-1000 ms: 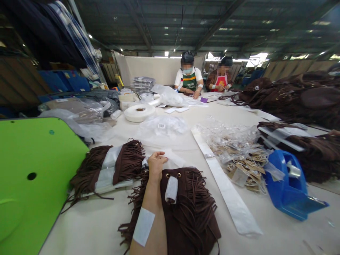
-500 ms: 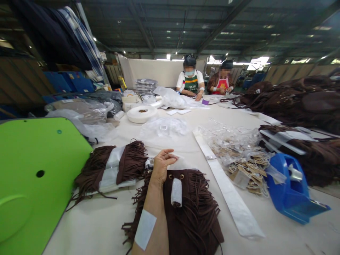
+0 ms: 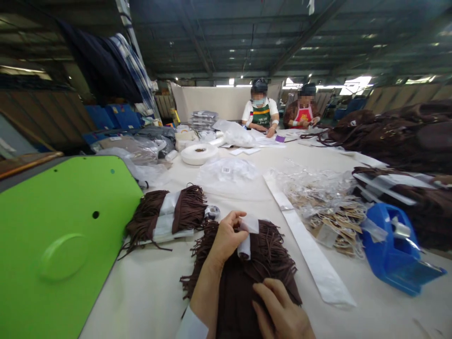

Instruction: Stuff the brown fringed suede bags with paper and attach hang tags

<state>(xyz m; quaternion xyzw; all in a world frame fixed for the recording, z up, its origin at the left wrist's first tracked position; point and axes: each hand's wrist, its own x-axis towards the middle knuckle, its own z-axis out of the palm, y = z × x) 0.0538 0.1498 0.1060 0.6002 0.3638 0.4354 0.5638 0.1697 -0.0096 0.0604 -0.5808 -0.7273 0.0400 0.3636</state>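
Note:
A dark brown fringed bag (image 3: 235, 292) lies in front of me, a white-wrapped bundle (image 3: 244, 248) on its upper part. Bent over the bag's top edge is a white sheet (image 3: 251, 224). My left hand (image 3: 229, 238) is closed on that sheet, thumb and index finger curled at its near side. My right hand (image 3: 280, 308) rests low on the bag's right half, thumb and fingers apart, with nothing visible in it. Another fringed brown piece (image 3: 143, 220), banded with white sheet, lies to the left.
A green panel (image 3: 74, 226) stands at left. On the right are a long white strip (image 3: 314, 259), tags with cords (image 3: 344, 221) and a blue tape dispenser (image 3: 391, 263). A white roll (image 3: 199, 154) lies farther back. Two people (image 3: 260, 110) work across the table.
My right hand has come into view onto the bag. The left hand has brought the white sheet down over the bag's top edge. The view has turned slightly left.

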